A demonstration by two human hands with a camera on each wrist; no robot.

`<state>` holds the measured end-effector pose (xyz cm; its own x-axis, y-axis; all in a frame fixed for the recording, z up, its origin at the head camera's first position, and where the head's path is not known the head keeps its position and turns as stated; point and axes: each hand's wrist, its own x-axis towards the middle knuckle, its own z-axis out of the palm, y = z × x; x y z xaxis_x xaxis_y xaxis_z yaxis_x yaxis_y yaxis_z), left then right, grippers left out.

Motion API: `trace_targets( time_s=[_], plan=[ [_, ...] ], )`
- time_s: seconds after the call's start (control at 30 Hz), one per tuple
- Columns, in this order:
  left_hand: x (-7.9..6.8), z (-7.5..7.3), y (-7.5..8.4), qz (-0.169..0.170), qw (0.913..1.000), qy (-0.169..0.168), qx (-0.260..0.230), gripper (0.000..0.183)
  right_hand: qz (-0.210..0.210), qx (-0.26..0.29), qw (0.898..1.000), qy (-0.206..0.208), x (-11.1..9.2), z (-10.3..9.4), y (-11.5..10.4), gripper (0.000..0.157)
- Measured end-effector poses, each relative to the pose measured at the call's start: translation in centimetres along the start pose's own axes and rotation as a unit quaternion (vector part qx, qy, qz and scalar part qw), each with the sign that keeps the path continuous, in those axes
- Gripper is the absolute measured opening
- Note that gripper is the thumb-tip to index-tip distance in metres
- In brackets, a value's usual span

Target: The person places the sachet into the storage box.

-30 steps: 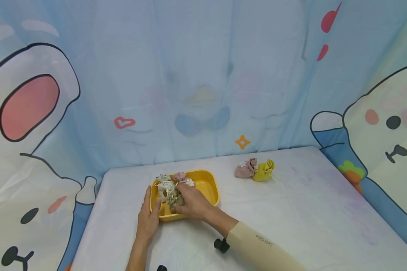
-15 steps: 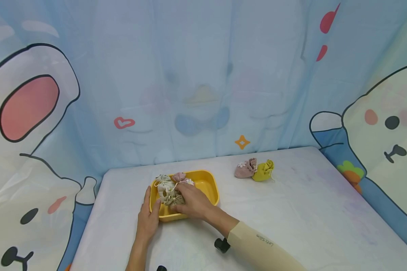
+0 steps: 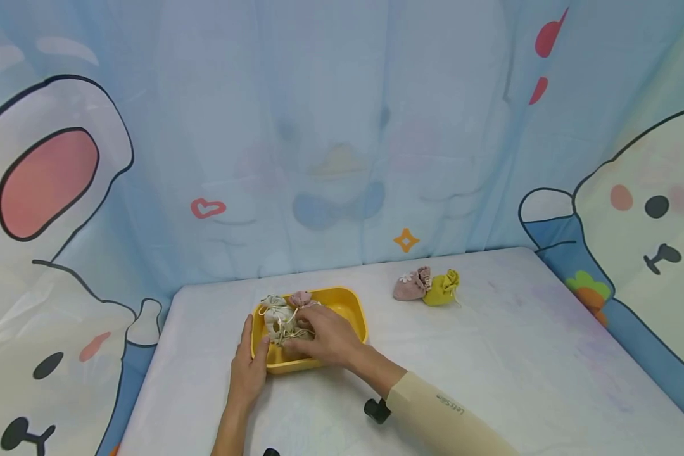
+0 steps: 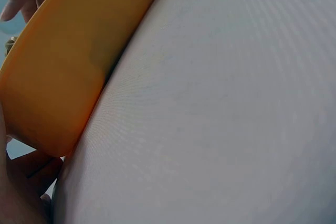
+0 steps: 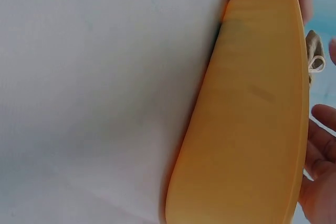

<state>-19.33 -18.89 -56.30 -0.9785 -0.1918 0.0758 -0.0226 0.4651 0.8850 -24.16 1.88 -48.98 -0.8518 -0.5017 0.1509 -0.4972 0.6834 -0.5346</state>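
Observation:
A yellow tray [image 3: 350, 310] stands on the table, with several small drawstring pouches inside. My left hand [image 3: 247, 373] holds its left side, thumb near the front corner and fingers along the outer wall. Over the tray's middle, my right hand [image 3: 327, 339] has its fingers and thumb parted above an olive pouch [image 3: 301, 334]; the hand partly covers this pouch. A pale pouch [image 3: 276, 310] and a pink pouch [image 3: 302, 299] lie beside it. In the right wrist view, right-hand fingers [image 5: 323, 116] show above the tray rim, apart from a drawstring pouch [image 5: 315, 48].
A mauve pouch [image 3: 411, 285] and a yellow-green pouch [image 3: 441, 289] lie together on the white table [image 3: 490, 354], right of the tray. A printed curtain [image 3: 342, 126] hangs behind the table's back edge. A black object [image 3: 377, 410] sits by the right forearm.
The right hand's fingers have lifted and spread from the olive pouch, and the hand has shifted slightly right. The olive pouch has settled lower in the tray. The left hand stays put.

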Motion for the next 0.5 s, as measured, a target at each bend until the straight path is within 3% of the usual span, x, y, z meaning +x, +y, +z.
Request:
trace_targets(
  time_s=[0.23, 0.37, 0.5],
  plan=[
    [0.0, 0.0, 0.0, 0.002, 1.0, 0.001, -0.002, 0.068, -0.035, 0.059, 0.995, 0.069, 0.0, -1.0, 0.7, 0.043],
    [0.0, 0.0, 0.0, 0.0, 1.0, 0.001, -0.001, 0.068, -0.066, 0.039, 0.989, 0.125, 0.1, -1.7, 1.5, 0.044],
    [0.0, -0.1, 0.0, 0.001, 1.0, 0.003, 0.0, 0.068, -0.064, 0.003, 0.984, 0.166, 0.3, -2.2, 2.3, 0.04]
  ],
)
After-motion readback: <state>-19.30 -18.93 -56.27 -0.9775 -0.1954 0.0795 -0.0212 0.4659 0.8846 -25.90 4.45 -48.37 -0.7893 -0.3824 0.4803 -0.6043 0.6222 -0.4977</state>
